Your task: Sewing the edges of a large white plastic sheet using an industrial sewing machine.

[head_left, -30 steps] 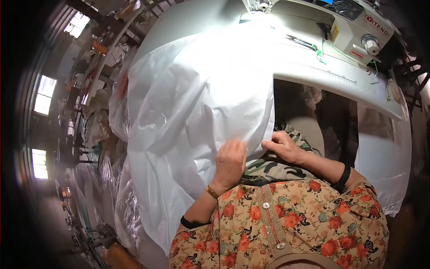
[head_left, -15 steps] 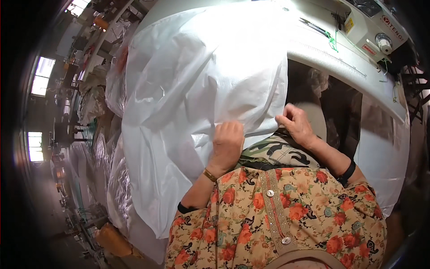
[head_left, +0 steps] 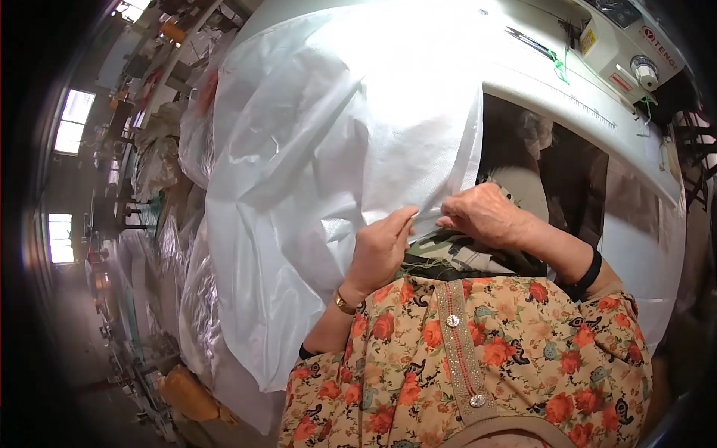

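Over on the far left the workshop windows [head_left: 73, 123] are glowing, and heaps of pale bagged material [head_left: 160, 246] are lining the aisle below them. Coming inward, the big white nonwoven fabric sheet [head_left: 336, 164] is spilling off the sewing table [head_left: 642, 187] and hanging down over its near-left edge in loose folds. It looks light and limp, the sort of cloth that drapes and slides rather than holds a shape, probably a bit slippery on that smooth tabletop, so pinching it right at the hem seems the sure way to control it.

And that is what the left hand [head_left: 379, 250] is doing: fingers curled, thumb and forefinger closing on the lower edge of the sheet, a gold bracelet [head_left: 343, 303] showing at the wrist. Just beside it, the right hand [head_left: 484, 216] is gripping the same edge, fingers bunched tight over a fold, a black band [head_left: 586, 275] on the wrist. The two hands are nearly touching, working the hem above a patterned cloth [head_left: 455, 250] in the lap.

Farther right, the white sewing machine [head_left: 624, 52] is sitting at the back of the table, green thread [head_left: 557, 66] trailing beside it.
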A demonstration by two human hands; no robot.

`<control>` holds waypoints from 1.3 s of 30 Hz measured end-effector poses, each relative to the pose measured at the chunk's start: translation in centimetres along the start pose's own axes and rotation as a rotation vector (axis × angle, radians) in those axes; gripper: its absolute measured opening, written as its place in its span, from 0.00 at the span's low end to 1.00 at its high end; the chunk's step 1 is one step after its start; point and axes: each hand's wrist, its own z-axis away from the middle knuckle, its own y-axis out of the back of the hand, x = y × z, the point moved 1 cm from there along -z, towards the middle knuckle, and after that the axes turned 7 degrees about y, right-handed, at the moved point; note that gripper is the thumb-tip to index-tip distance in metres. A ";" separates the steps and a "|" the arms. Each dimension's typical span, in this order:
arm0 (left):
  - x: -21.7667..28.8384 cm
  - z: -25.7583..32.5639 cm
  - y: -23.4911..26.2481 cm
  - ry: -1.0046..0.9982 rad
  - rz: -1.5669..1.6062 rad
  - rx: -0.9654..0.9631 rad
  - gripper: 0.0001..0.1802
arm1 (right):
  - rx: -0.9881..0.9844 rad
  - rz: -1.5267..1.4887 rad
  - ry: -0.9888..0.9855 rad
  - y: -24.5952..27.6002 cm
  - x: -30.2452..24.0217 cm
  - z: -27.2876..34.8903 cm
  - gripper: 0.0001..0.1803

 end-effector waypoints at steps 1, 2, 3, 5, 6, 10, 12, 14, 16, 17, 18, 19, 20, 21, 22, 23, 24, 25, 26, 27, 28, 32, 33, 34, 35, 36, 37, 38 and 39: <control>0.1 -0.4 -0.2 -0.182 -0.243 0.115 0.12 | 0.000 0.001 -0.002 -0.3 -0.2 0.3 0.15; 0.2 -0.9 -0.6 -0.181 -0.240 0.117 0.12 | 0.050 -0.050 0.000 -0.4 -0.5 0.5 0.15; 0.6 -1.4 -1.1 -0.251 -0.384 0.138 0.15 | 0.101 -0.100 0.002 -0.6 -0.8 0.8 0.15; 1.2 -1.9 -1.6 -0.322 -0.527 0.155 0.17 | 0.131 -0.130 0.032 -1.1 -0.9 1.0 0.14; 1.3 -2.0 -1.7 -0.261 -0.623 0.140 0.20 | 0.131 -0.151 0.045 -1.0 -1.1 0.9 0.14; -1.6 -2.3 -1.5 -0.181 -0.811 0.171 0.22 | 0.162 -0.201 0.077 -1.1 -2.0 0.8 0.13; -2.2 -2.0 -0.3 -0.104 -0.790 0.152 0.17 | 0.191 -0.226 0.076 -1.2 -1.7 1.0 0.14; -2.6 -0.9 1.6 -0.105 -0.686 0.169 0.14 | 0.185 -0.285 0.061 -1.4 -1.2 1.3 0.13; -2.2 0.2 4.1 -0.088 -0.603 0.203 0.11 | 0.138 -0.298 0.020 -0.9 -1.0 1.1 0.13; -1.2 0.6 5.2 0.102 -0.102 0.096 0.12 | 0.088 -0.304 -0.043 -0.5 -1.0 0.9 0.13; -0.5 1.0 6.0 0.277 0.409 -0.015 0.13 | 0.151 -0.369 -0.098 0.8 -1.7 0.9 0.14; -0.2 1.2 6.6 0.277 0.408 -0.007 0.13 | 0.149 -0.369 -0.091 1.7 -2.2 0.5 0.14; 0.5 1.5 7.1 0.264 0.396 -0.012 0.14 | 0.233 -0.625 -0.176 2.6 -2.7 0.0 0.12; 0.9 1.5 7.3 0.247 0.390 -0.022 0.16 | 0.317 -0.876 -0.268 3.1 -2.9 -0.7 0.11; 1.2 1.7 7.1 0.261 0.374 0.002 0.17 | 0.323 -1.010 -0.237 3.3 -3.1 -1.5 0.12; 1.4 1.5 6.7 0.258 0.371 -0.004 0.17 | 0.330 -1.009 -0.238 2.6 -3.5 -2.1 0.12; 1.5 0.9 6.3 0.175 0.352 0.038 0.18 | 0.311 -1.030 -0.107 1.5 -3.5 -3.0 0.14; 1.6 0.3 6.0 0.091 0.334 0.079 0.19 | 0.291 -1.045 0.023 0.9 -3.7 -3.7 0.16; 1.8 -0.4 6.0 0.087 0.336 0.068 0.19 | 0.172 -1.000 0.073 0.7 -4.6 -4.1 0.16; 2.4 -0.9 6.1 -0.030 0.116 0.103 0.19 | 0.049 -0.955 0.125 0.4 -6.0 -4.2 0.17; 3.1 -1.3 6.1 -0.148 -0.103 0.135 0.20 | -0.029 -0.970 0.148 0.0 -7.0 -4.2 0.17; 5.0 -1.9 5.8 0.028 -0.366 0.067 0.15 | -0.225 -0.801 0.293 -0.8 -8.1 -4.5 0.18; 4.8 -2.3 5.7 0.024 -0.358 0.063 0.15 | -0.175 -0.690 0.350 -0.7 -7.7 -4.3 0.18; 4.5 -2.7 5.6 0.067 -0.327 0.056 0.14 | -0.126 -0.579 0.406 -0.4 -7.3 -4.1 0.17; 4.1 -3.0 5.4 0.115 -0.298 0.050 0.13 | -0.131 -0.579 0.400 0.1 -6.9 -3.5 0.17; 3.4 -2.8 5.3 0.122 -0.291 0.058 0.13 | -0.020 -0.583 0.278 1.1 -6.7 -2.9 0.16; 2.4 -2.6 5.1 0.111 -0.209 0.067 0.12 | 0.090 -0.582 0.156 1.8 -6.1 -2.3 0.16; 2.2 -2.1 5.2 0.102 -0.132 0.082 0.10 | 0.351 -0.522 0.101 2.1 -4.9 -1.3 0.17; 2.1 -2.0 5.1 0.102 -0.126 0.086 0.10 | 0.616 -0.449 0.034 2.2 -3.6 -0.7 0.18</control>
